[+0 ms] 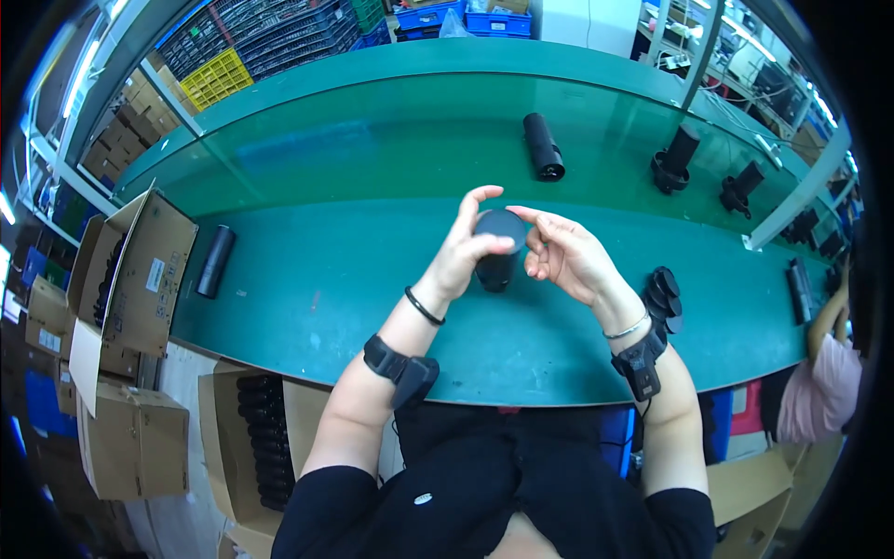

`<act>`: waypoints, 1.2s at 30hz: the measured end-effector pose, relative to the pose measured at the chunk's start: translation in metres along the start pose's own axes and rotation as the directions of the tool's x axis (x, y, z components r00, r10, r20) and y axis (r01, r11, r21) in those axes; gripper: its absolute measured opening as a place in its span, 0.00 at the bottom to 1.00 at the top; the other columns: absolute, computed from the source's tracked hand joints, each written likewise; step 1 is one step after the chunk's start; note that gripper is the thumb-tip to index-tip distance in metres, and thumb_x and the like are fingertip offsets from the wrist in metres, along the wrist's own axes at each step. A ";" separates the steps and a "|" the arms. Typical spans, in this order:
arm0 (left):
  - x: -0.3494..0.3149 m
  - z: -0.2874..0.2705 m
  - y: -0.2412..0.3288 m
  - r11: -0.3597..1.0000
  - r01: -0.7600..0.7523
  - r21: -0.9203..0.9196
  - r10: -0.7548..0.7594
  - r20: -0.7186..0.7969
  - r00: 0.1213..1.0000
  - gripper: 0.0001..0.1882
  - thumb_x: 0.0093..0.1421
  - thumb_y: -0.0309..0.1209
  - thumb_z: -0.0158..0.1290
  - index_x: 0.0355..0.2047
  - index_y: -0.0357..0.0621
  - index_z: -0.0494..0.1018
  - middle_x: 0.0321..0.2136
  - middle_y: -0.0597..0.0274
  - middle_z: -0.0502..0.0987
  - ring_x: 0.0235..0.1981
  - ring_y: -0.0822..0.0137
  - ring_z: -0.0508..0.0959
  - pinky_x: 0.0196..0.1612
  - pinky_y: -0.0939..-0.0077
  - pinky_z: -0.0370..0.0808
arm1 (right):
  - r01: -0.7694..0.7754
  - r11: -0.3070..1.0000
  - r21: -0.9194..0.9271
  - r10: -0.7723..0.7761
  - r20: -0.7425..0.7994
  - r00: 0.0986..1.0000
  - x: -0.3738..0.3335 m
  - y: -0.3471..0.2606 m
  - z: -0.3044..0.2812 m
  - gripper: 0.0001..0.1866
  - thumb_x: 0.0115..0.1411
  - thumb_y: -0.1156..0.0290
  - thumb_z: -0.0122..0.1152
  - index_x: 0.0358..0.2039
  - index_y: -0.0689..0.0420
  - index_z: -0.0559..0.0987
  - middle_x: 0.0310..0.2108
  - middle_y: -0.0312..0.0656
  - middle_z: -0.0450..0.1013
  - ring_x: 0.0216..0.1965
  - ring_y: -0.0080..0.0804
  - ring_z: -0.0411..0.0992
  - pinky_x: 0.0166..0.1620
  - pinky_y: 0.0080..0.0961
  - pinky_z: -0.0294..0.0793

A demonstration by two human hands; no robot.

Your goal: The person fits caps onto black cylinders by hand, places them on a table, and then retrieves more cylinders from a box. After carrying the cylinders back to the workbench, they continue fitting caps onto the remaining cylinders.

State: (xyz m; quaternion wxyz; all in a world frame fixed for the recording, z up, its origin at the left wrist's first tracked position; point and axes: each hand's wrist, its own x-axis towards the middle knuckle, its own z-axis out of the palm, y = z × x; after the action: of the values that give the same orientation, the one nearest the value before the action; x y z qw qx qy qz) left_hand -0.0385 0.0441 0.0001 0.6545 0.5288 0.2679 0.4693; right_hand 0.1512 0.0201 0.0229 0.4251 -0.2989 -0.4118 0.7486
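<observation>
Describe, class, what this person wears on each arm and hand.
The left hand and right hand are gloveless. The left arm has a short black sleeve, a chunky black strapped device and a thin dark bracelet. The right has a matching sleeve, a similar black device and a silvery bangle.

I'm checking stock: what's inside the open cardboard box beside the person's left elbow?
A column of black parts shows inside the cardboard box. Anything beneath them is covered and cannot be seen.
</observation>
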 end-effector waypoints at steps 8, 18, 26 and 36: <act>0.004 -0.053 -0.004 0.942 -0.037 -0.335 0.063 0.066 0.996 0.25 0.48 0.36 0.54 0.46 0.41 0.65 0.41 0.49 0.73 0.45 0.55 0.74 0.52 0.62 0.69 | 0.111 0.702 -0.704 -0.152 0.004 0.988 0.020 0.037 -0.008 0.39 0.51 0.66 0.69 0.61 0.54 0.61 0.38 0.38 0.67 0.41 0.26 0.69 0.33 0.19 0.71; 0.000 -0.131 -0.001 0.862 -0.089 -0.499 -0.125 -0.380 0.917 0.27 0.58 0.52 0.49 0.51 0.47 0.66 0.49 0.52 0.68 0.53 0.56 0.65 0.53 0.54 0.65 | 0.133 0.635 -0.761 -0.170 0.031 0.985 0.077 0.053 0.010 0.45 0.46 0.71 0.68 0.62 0.55 0.55 0.44 0.47 0.69 0.44 0.32 0.69 0.48 0.26 0.68; -0.085 -0.351 0.061 0.177 0.826 0.536 0.628 -0.707 0.324 0.30 0.45 0.42 0.59 0.46 0.40 0.69 0.46 0.47 0.69 0.49 0.48 0.69 0.51 0.57 0.69 | 0.039 0.279 -0.959 -0.571 -0.133 0.810 0.211 0.047 -0.047 0.34 0.55 0.67 0.59 0.58 0.57 0.55 0.40 0.59 0.71 0.39 0.50 0.73 0.42 0.41 0.71; -0.150 -0.438 0.094 -0.061 0.934 0.351 0.631 -0.712 0.309 0.41 0.52 0.37 0.58 0.63 0.43 0.53 0.65 0.54 0.53 0.64 0.54 0.55 0.59 0.55 0.58 | -0.303 0.061 -0.951 -0.620 -0.274 0.735 0.222 0.065 -0.044 0.40 0.55 0.56 0.62 0.63 0.49 0.54 0.49 0.58 0.64 0.50 0.55 0.62 0.53 0.45 0.63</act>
State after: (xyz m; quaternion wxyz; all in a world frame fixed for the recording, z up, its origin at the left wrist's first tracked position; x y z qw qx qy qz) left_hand -0.5027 0.1028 -0.0631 -0.1702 0.3597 0.9017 0.1693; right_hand 0.0592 0.2125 -0.0768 0.3051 -0.6843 -0.6606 0.0487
